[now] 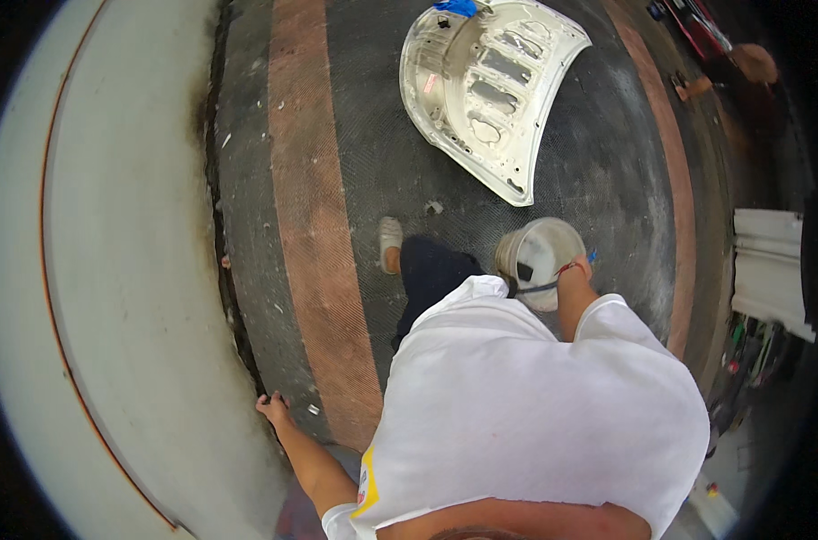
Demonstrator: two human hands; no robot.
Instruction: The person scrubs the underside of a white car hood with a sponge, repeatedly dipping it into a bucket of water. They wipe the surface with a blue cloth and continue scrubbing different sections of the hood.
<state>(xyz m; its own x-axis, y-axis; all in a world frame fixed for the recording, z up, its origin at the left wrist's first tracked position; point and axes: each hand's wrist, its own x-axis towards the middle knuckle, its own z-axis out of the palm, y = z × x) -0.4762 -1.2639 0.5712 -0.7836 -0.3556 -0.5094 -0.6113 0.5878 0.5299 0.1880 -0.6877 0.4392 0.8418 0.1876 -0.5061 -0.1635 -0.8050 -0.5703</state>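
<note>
Right hand (576,266): fingers at the rim of the bucket (546,247), blue piece (593,257) beside them (whether pinched, I cannot tell); black block (524,272) inside, left of them. Left hand (274,406): fingers loosely spread, near the pale wall (130,270). White car hood (535,94) lies ahead, beyond the right fingers.

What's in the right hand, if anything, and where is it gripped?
The right hand is at the right side of the pale bucket, a small blue item beside it; whether it grips either, or where, cannot be told.
</note>
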